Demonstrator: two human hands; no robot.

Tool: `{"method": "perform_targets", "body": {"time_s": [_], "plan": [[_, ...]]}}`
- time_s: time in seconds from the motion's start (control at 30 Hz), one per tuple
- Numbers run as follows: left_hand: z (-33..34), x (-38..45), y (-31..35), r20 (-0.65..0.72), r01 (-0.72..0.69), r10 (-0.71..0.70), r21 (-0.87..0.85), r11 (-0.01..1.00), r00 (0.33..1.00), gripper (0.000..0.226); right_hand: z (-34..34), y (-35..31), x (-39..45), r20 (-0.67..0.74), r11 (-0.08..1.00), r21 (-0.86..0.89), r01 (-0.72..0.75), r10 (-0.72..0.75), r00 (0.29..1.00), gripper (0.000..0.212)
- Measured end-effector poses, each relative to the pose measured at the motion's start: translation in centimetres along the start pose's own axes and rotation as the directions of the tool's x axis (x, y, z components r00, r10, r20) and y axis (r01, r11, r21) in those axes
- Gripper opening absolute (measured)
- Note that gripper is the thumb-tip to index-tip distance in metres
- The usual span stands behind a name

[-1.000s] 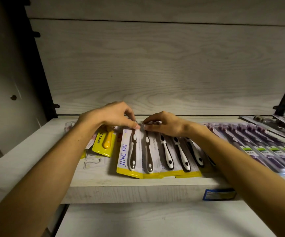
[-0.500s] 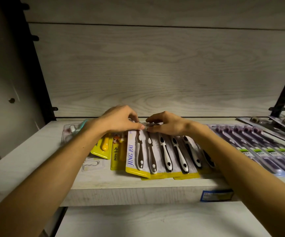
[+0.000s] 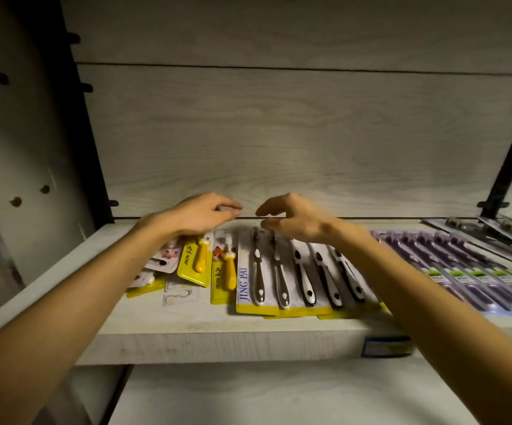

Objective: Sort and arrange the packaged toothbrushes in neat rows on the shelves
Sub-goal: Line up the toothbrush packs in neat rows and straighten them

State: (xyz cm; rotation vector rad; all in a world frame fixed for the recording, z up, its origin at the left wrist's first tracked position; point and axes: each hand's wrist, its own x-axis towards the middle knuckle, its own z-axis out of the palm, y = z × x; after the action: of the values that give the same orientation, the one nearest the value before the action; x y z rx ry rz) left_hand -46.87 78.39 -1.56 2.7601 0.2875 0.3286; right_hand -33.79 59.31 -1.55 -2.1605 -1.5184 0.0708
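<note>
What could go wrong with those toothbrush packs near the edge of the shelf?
The black-and-white toothbrush packs overlap like a fan, with their yellow bottoms close to the shelf edge, so a bump from a forearm might slide them off. The yellow toothbrush packs lie crooked on other cards, so that pile may shift when touched.

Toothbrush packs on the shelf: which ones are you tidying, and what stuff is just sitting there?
For the job:
- black-and-white toothbrush packs
- yellow toothbrush packs
- purple toothbrush packs
- left hand and right hand, both lifted above the packs, holding nothing

Just there:
- blue price label on the shelf edge
- empty clear hang tab
</note>
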Motion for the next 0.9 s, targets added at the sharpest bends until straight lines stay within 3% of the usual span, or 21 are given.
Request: {"method": "perform_targets", "body": {"time_s": [0.17,0.33,0.47,0.63,0.77,0.9], "plan": [[-1.4,-1.8,-3.8,0.057,0.103,-0.106,0.057,0.993,0.993,0.048,2.5,-3.3,2.1,0.132,0.983,-0.180,0.048,-0.024,0.991,0.048],[-0.5,-3.2,-5.7,0.034,0.081,-0.076,-0.155,0.985,0.997,0.043,4.7,-3.8,4.0,0.174,0.972,-0.233,-0.014,0.056,0.983,0.048],[-0.3,-2.8,-6.8,0.043,0.068,-0.059,-0.247,0.967,0.997,0.036,6.2,-2.7,4.0,0.166,0.971,-0.240,0.007,0.034,0.986,0.041],[-0.2,-2.4,-6.9,0.020,0.047,-0.044,-0.161,0.986,0.999,0.038,6.5,-2.5,4.2,0.138,0.966,-0.258,0.025,0.011,0.990,0.039],[-0.4,-2.6,-6.6,-0.055,0.018,-0.025,-0.136,0.991,0.998,0.024,6.3,-2.9,4.0,0.095,0.976,-0.215,0.031,-0.011,0.995,0.036],[-1.2,-3.3,-6.6,0.016,0.040,-0.037,-0.176,0.984,0.999,0.022,6.2,-3.0,4.0,0.026,0.970,-0.241,-0.016,0.023,0.999,0.040]]}}
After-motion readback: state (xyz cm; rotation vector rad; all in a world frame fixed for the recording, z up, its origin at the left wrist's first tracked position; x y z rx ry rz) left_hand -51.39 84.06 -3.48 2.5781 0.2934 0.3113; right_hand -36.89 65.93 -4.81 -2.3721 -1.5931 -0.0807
